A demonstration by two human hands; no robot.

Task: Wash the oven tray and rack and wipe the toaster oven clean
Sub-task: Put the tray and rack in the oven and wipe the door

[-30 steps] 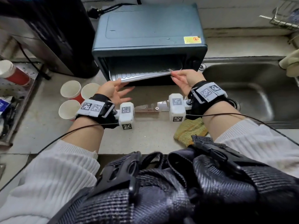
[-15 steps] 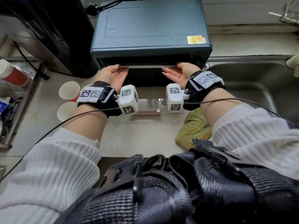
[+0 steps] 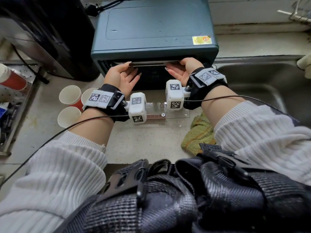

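Note:
A dark teal toaster oven point(image 3: 154, 29) stands at the back of the counter, its glass door point(image 3: 168, 113) folded down flat in front. Only the thin front edge of the metal oven tray point(image 3: 148, 63) shows in the oven's mouth, lying level. My left hand point(image 3: 121, 77) pinches the tray's left end, thumb on top and fingers underneath. At the right end, my right hand point(image 3: 180, 69) holds the tray the same way. The rest of the tray and any rack are hidden inside the dark cavity.
A yellow-green cloth point(image 3: 198, 132) lies on the counter point(image 3: 148, 145) to the right of the door. Three paper cups point(image 3: 69, 105) stand at the left. The steel sink point(image 3: 262, 84) is at the right, and a black appliance point(image 3: 55, 36) stands beside the oven's left side.
The tray was tilted and stuck out of the oven with its ridged surface showing. It now lies level and deeper inside, with both hands moved forward to its front edge.

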